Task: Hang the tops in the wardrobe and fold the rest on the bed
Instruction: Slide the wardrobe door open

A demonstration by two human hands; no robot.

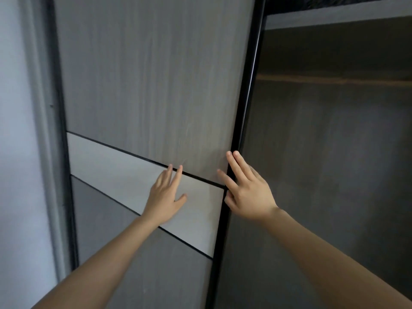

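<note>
Wardrobe door [145, 85]: left hand [163, 198] flat on pale band, fingers straight; right hand [248, 194] spread across black edge [243, 97]. Interior [334, 152] dark.

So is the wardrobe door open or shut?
Open, at least partly: right of the door, the dark wardrobe interior and a shelf show. The left hand and right hand rest on it.
</note>
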